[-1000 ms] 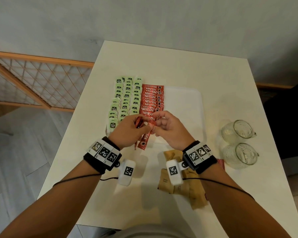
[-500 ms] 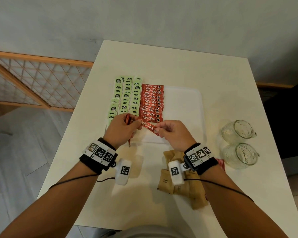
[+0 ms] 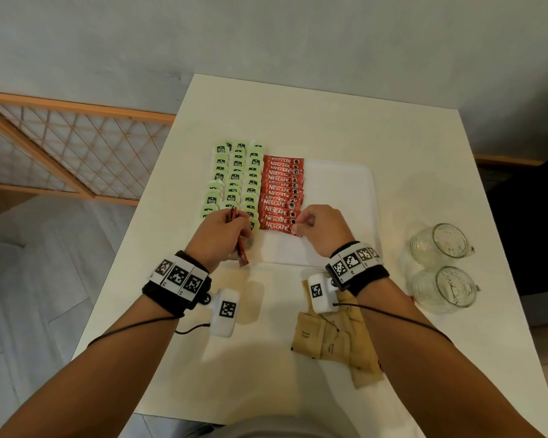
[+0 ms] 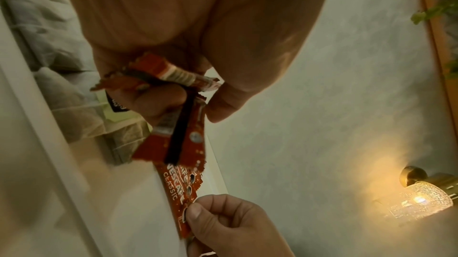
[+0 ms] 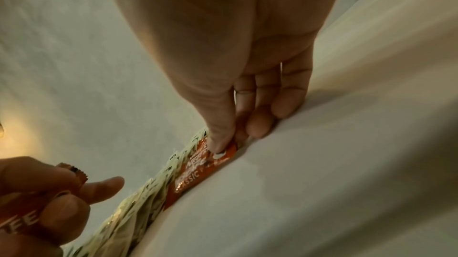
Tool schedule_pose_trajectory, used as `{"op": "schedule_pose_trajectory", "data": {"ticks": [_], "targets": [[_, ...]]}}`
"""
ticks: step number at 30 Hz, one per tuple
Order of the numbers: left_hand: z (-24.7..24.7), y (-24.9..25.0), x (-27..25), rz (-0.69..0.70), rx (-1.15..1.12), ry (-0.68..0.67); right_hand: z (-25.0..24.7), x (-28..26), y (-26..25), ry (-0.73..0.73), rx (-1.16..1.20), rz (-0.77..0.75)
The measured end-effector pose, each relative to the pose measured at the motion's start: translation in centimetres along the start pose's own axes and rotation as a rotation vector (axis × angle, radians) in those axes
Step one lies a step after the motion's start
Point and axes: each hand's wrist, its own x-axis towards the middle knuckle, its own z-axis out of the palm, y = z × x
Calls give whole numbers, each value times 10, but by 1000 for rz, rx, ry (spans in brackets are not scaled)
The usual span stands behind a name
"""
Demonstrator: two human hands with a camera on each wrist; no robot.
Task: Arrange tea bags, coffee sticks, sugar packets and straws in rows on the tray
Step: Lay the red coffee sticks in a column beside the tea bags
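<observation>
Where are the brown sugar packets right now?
In the head view, the brown sugar packets lie on the table off the tray, under the right wrist, left of the glass mugs.

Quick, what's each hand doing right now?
Left hand: holds a bunch of spare coffee sticks.
Right hand: pinches the nearest coffee stick on the tray.

We see a white table (image 3: 329,121) against a pale grey wall (image 3: 266,33); far left, a wooden lattice screen (image 3: 60,153) over grey plank floor (image 3: 29,295). Lit glass wall lamp (image 4: 421,200) w/ brass fitting, warm glow.
</observation>
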Motion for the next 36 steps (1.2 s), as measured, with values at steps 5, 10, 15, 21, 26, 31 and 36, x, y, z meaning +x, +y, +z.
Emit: {"op": "schedule_pose_trajectory", "data": {"ticks": [5, 10, 15, 21, 26, 31, 36], "targets": [[1, 0, 0, -25, -30, -20, -1, 3, -4, 17, -13, 50], [0, 1, 1, -55, -89, -31, -3, 2, -7, 24, -21, 68], [0, -2, 3, -79, -114, -28, -5, 0, -8, 25, -33, 79], [1, -1, 0, -28, -103, 1, -9, -16, -12, 6, 62, 51], [4, 2, -2, 42, -151, 6, -2, -39, -18, -151, 255, -42], [5, 3, -3, 51, -127, -27, 7, -47, -14, -162, 305, -81], [6, -1, -1, 28, -103, -24, 6, -45, -8, -142, 275, -89]]}}
